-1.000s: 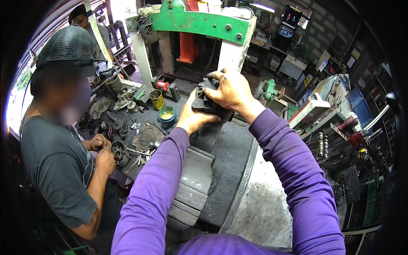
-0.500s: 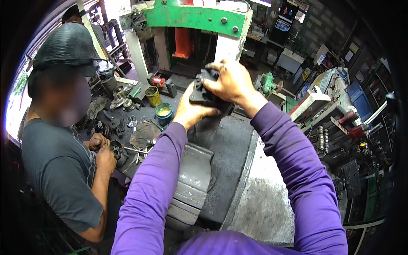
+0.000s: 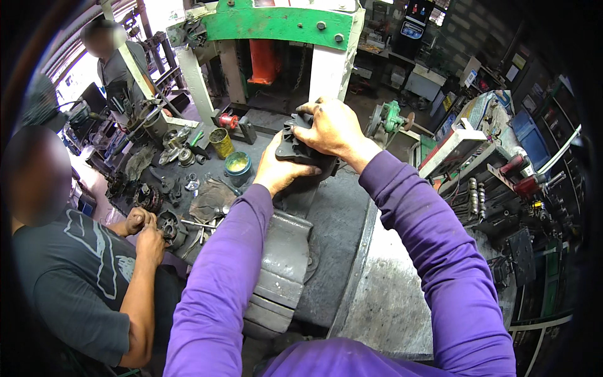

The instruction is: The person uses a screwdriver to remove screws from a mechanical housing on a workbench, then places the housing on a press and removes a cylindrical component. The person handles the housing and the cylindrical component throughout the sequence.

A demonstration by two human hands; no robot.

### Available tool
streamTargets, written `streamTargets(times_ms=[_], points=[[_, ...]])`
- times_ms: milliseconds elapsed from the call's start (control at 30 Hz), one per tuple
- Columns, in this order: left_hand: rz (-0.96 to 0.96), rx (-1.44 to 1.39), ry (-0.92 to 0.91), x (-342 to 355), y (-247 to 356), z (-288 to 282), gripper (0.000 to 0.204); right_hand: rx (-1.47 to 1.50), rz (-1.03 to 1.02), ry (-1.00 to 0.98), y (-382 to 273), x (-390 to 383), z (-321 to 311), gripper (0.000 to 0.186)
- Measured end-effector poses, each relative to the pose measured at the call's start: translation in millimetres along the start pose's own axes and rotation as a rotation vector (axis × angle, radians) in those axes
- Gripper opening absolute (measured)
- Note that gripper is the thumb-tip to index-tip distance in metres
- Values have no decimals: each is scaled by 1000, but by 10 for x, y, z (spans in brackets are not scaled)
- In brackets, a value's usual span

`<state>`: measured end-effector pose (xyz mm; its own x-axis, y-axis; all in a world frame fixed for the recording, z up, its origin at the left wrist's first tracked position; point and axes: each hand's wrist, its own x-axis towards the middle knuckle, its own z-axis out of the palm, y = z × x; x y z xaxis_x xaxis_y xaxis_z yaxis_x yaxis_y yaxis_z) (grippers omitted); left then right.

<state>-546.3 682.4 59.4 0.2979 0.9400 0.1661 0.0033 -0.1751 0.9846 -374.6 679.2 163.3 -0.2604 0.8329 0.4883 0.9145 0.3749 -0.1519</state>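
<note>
My left hand (image 3: 276,168) is closed around the lower left side of a dark metal machine part (image 3: 293,146) with fan-like fins. From above and the right, my right hand (image 3: 339,131) grips the same part, its fingers curled over the finned top. Both hands hold it up over the far end of a large grey bench vise (image 3: 276,257), so part of the vise is hidden. My palms cover much of the part, and its underside does not show fully.
A co-worker (image 3: 69,276) at left handles a round metal housing (image 3: 171,227). Tools, a yellow can (image 3: 221,143) and a blue tub of grease (image 3: 238,166) crowd the bench. A green-beamed press frame (image 3: 276,28) stands ahead, with a green bench grinder (image 3: 392,117) to its right.
My view has shifted, bringing a second person further into sight at the back left. The co-worker appears lower and further left. Both my hands still hold the part, turned slightly.
</note>
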Motion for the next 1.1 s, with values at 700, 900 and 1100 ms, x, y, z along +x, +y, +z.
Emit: streamTargets(times_ms=[700, 900, 1100], points=[[46, -39, 19, 49, 51, 38, 111, 21, 3, 75, 13, 20, -48, 52], [220, -119, 37, 162, 120, -3, 107, -21, -40, 205, -42, 107, -154, 50], [-57, -41, 27, 42, -91, 57, 101, -18, 58, 36, -12, -3, 156, 53]])
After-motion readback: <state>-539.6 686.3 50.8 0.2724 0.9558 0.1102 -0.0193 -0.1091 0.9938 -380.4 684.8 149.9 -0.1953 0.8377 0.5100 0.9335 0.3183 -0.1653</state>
